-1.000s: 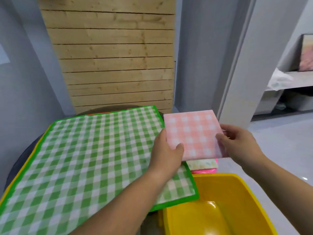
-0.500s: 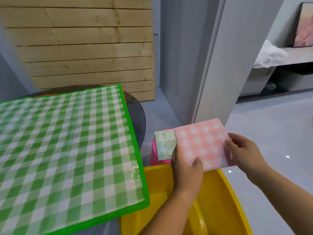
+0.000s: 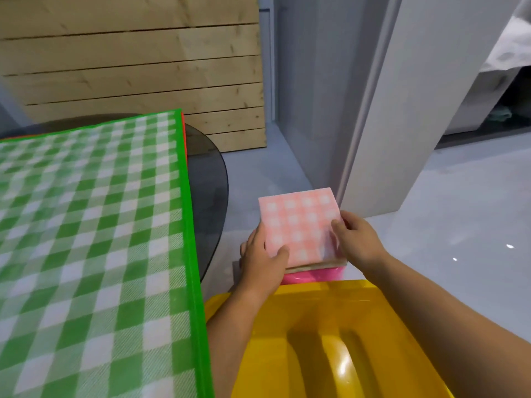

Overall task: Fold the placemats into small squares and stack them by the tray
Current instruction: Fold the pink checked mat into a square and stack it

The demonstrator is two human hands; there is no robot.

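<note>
Nearly flat, the square pink placemat (image 3: pixel 298 225) faces up, skewed counterclockwise.

Folded placemat (image 3: pixel 298 225) atop a stack (image 3: pixel 316 265), just beyond the tray (image 3: pixel 324 305).
Held between left hand (image 3: pixel 261 259) and right hand (image 3: pixel 356 239); open placemat (image 3: pixel 92 239) spread on the table (image 3: pixel 207 179), left of tray and stack.

L hand (image 3: pixel 263 261), R hand (image 3: pixel 357 242): thumbs pinching.
</note>
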